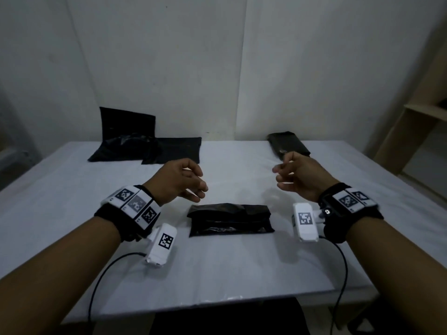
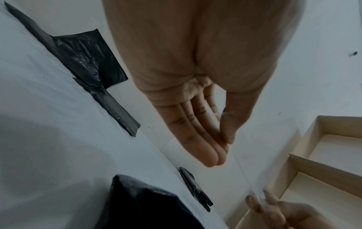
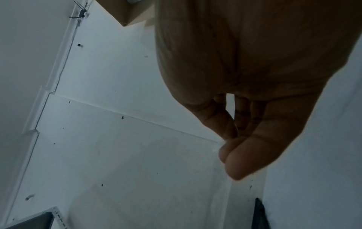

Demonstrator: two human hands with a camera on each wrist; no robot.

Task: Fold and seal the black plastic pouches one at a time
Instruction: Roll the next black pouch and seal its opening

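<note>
Folded pouch [image 1: 231, 220]: nearest the camera, flat on the white tabletop [image 1: 72, 189], centred between the two wrists. Folded over into a compact block, with the fold layers stacked on its far half.
Long axis: runs left-right across the view, parallel to the near tabletop edge. Short ends face one hand each.
Left hand [image 1: 180, 182]: hovers above and just beyond the pouch's left end, clear of it. Grip narrow and empty; fingers loosely extended together, with the thumb tip closing toward them in the left wrist view.
Right hand [image 1: 302, 177]: hovers beyond the right end, slightly farther out than the left. Fingers loosely curled; thumb and fingertips nearly meet. Something thin and pale may sit between them in the left wrist view, too blurred to confirm.
Key relation: pouch lies toward the body from both grips and below them. Both hands are roughly equally near; the left is a touch closer.
Unfolded pouches [image 1: 145, 143]: far left, one propped against the wall, well apart from the hands.
Finished pouch [image 1: 289, 143]: far right, folded, just behind the right hand.
Judgement: fold looks done and the seal is pending. Next move probably needs both hands down on opposite ends, along the long axis.
</note>
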